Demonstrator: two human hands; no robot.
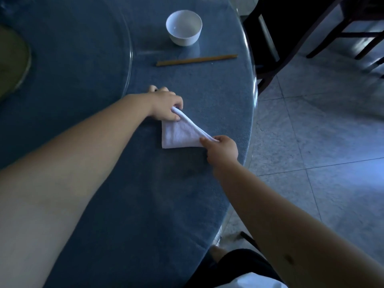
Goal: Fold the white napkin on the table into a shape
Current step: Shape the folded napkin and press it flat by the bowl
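Left hand (166, 106), right hand (223, 149): each pinching one corner of one white triangular cloth napkin (178, 134); one white ceramic bowl (184, 27); brown wooden chopsticks (196, 60), count unclear.

Each grip covers a napkin (178, 134) corner — left hand (166, 106) upper, right hand (222, 149) lower. The counter (104, 59) and a chair (291, 28), upper right, run off-frame.

Dim bluish light falls on a pale tiled floor (324, 142) and dark wooden chairs (291, 34).
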